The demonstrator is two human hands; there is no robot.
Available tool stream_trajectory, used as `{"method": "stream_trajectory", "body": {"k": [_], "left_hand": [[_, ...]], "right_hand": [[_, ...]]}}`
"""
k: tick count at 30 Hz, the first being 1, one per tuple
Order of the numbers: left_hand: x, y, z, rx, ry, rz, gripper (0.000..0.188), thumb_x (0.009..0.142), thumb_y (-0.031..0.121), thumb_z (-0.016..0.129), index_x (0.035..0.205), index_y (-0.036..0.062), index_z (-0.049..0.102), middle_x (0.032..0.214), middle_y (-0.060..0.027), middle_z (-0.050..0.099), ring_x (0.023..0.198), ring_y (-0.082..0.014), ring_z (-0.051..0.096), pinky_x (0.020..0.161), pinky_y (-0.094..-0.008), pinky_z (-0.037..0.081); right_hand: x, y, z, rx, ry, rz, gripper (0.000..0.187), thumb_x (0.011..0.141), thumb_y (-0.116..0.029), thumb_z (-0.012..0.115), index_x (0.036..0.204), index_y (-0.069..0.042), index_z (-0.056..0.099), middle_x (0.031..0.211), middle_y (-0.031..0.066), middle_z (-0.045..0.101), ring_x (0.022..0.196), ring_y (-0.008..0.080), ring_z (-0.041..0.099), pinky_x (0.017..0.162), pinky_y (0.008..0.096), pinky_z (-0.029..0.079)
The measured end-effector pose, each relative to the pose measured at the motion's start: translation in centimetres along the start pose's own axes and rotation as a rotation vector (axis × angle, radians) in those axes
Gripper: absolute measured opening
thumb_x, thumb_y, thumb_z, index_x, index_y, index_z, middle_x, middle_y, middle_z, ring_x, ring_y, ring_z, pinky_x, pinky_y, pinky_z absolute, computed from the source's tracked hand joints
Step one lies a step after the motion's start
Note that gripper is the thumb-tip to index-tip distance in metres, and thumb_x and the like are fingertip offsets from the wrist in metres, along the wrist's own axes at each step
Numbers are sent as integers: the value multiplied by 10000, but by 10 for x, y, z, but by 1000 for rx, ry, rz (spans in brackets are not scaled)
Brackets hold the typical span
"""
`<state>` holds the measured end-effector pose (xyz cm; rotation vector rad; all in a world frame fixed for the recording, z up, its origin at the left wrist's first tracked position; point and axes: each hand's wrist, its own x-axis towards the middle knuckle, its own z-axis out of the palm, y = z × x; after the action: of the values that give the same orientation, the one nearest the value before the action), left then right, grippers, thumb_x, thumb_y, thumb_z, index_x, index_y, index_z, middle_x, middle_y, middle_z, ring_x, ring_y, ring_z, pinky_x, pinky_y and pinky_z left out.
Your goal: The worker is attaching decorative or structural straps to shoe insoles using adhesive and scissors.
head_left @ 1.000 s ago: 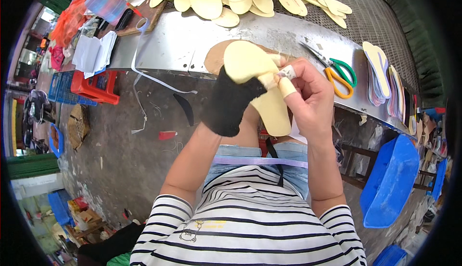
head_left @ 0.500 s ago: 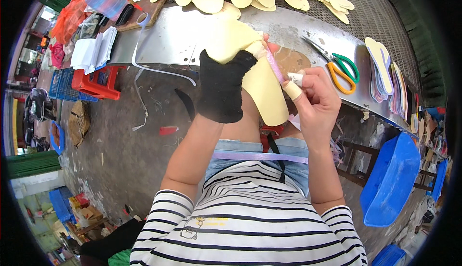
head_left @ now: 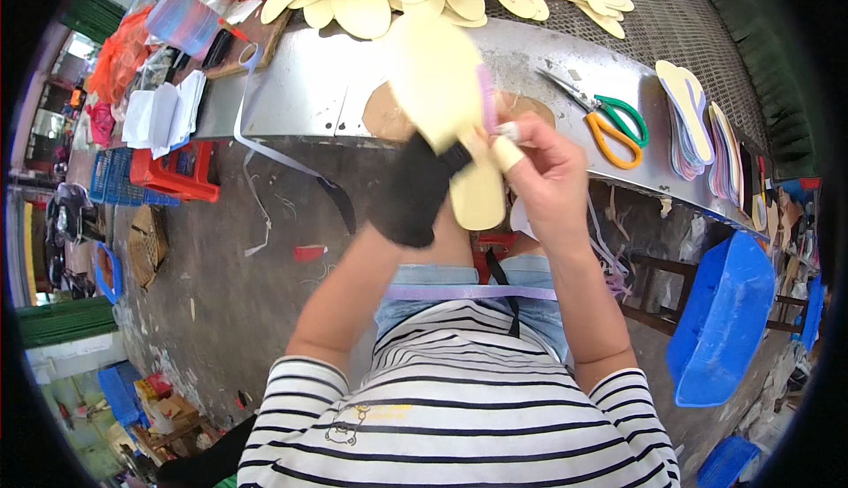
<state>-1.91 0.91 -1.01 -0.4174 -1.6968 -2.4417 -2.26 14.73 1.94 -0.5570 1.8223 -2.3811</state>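
Observation:
A pale yellow insole (head_left: pixel 437 73) is held up over the front edge of the metal table, its narrower end hanging toward my lap. Black cloth covers most of my left hand (head_left: pixel 413 192), which closes around the insole's middle; the fingers are partly hidden and blurred. A lilac strip (head_left: pixel 487 98) runs along the insole's right edge. My right hand (head_left: pixel 546 166), with wrapped thumb and finger tips, pinches the strip against that edge. Scissors (head_left: pixel 594 106) with one green and one orange handle lie on the table to the right of my right hand.
Loose yellow insoles (head_left: pixel 362 7) pile up at the back. Stacked insoles (head_left: pixel 685 121) stand at the table's right end. White papers (head_left: pixel 162 119) and a red stool (head_left: pixel 177 172) are at left. A blue tub (head_left: pixel 724 325) sits low at right. Another lilac ribbon (head_left: pixel 468 293) crosses my lap.
The insole has turned more upright, its broad end now pointing away from me. My right hand has moved left with the strip, and the black-covered left hand has tilted.

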Motion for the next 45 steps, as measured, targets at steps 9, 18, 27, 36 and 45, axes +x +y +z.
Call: {"method": "stream_trajectory", "body": {"k": [9,18,27,36,45], "left_hand": [[-7,34,13,-142,333,-83,308,910,272,494,1105,39,542,887,-84,613,737,-115,586,642,-239,489],[-3,30,25,-178,407,-3,259,876,191,542,1075,32,590,823,-47,620,680,-83,547,574,-197,430],[-6,31,43,-32,337,-132,198,848,106,572,1015,8,613,919,-36,622,731,-76,534,638,-217,445],[2,28,32,18,406,18,195,835,52,572,1015,-13,613,950,-51,620,840,-104,559,727,-245,460],[9,75,-7,1328,-321,290,437,648,275,717,987,44,568,952,-155,593,837,-313,598,745,-395,475]], "right_hand": [[-16,-5,-13,76,31,340,119,826,-107,620,922,-36,611,755,-31,575,528,-7,394,439,158,265],[-24,2,-14,72,-118,266,81,834,-76,609,872,-6,618,700,-43,557,569,3,453,479,150,314],[-7,-1,-10,-260,-69,39,143,829,-106,606,748,3,560,630,-24,508,550,43,444,492,208,353],[-15,8,-14,-174,-148,160,129,838,-108,608,813,10,561,679,-37,504,621,23,424,544,185,364],[13,-33,-42,-739,-496,116,113,812,-103,613,794,0,569,638,-26,490,592,58,442,520,234,360]]}}
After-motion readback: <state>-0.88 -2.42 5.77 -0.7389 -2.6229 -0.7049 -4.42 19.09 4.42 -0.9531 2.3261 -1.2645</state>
